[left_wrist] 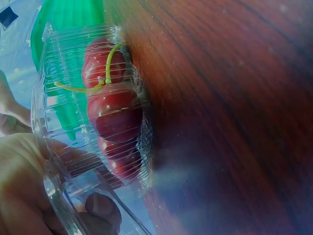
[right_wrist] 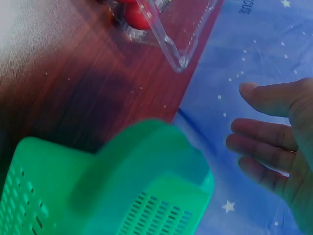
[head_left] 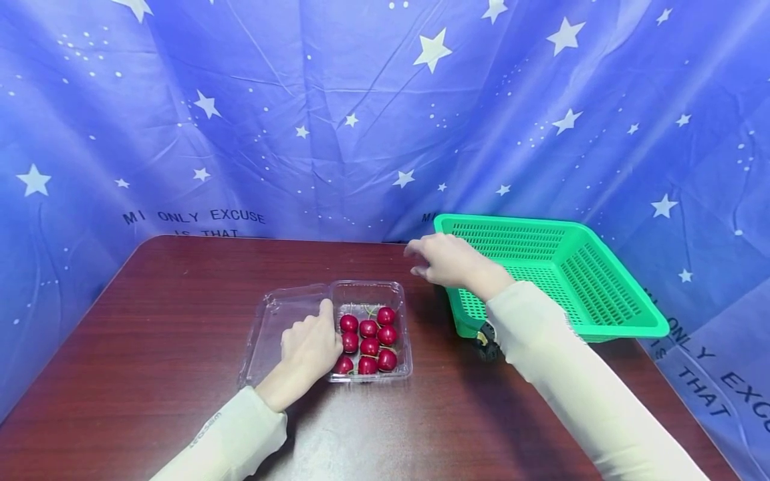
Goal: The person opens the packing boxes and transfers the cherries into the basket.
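Observation:
A clear plastic clamshell box [head_left: 400,373] stands on the table with its lid [head_left: 263,334] folded out to the left. Several dark red cherries [head_left: 369,347], some with green stems, lie inside it. My left hand [head_left: 308,347] grips the box along its hinge side, and in the left wrist view its fingers curl round the plastic edge. Over the left rim of a green slotted basket [head_left: 625,330] is my right hand [head_left: 448,259]. Its fingers are loosely bent and apart, with nothing between them in the right wrist view.
The basket takes up the right side of the brown wooden table [head_left: 150,321]. A blue curtain [head_left: 337,133] with white stars hangs right behind the table's back edge. The black wrist strap [head_left: 487,344] on my right arm sits close to the basket's front left corner.

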The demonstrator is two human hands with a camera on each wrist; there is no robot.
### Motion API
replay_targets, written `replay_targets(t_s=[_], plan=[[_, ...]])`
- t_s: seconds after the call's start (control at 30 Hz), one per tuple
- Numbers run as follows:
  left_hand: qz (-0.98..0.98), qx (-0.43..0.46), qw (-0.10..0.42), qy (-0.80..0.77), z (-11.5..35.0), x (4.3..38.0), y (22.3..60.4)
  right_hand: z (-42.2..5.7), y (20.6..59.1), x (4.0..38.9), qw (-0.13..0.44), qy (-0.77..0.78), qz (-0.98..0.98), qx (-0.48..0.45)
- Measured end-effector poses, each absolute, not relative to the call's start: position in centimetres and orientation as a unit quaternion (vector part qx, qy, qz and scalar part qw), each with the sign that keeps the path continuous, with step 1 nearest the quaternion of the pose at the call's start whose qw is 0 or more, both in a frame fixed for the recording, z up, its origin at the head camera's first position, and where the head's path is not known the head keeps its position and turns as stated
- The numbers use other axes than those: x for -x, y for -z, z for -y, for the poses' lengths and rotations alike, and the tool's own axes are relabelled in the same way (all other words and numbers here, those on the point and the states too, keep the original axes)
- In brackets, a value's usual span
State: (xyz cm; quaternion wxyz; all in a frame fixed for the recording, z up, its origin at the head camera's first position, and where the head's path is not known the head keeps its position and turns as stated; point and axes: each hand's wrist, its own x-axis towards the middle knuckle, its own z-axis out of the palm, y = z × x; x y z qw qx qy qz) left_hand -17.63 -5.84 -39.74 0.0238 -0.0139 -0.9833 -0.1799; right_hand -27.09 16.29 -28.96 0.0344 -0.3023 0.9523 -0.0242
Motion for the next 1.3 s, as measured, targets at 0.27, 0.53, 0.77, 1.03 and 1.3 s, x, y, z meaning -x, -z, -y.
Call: replay_targets(t_s=[0.27,0.53,0.77,1.03,1.3], plan=[[0.984,0.018,0.032,0.177,5.8,17.6,39.8,-14.7,30.1,27.1,0.036,0.015,-0.945,0.325],[0.983,0.019,0.028,0.178,5.8,17.7,39.8,-13.5,31.0,26.4,0.036,0.001,-0.939,0.341],[0.983,0.019,0.025,0.179,5.9,17.7,39.8,-12.6,32.2,25.8,0.041,-0.016,-0.928,0.371],[0.984,0.016,0.021,0.178,5.9,17.7,39.8,-11.8,33.4,25.3,0.044,-0.017,-0.92,0.389],[0.983,0.015,0.019,0.181,5.9,17.7,39.8,-11.4,34.7,24.8,0.057,-0.035,-0.912,0.405]])
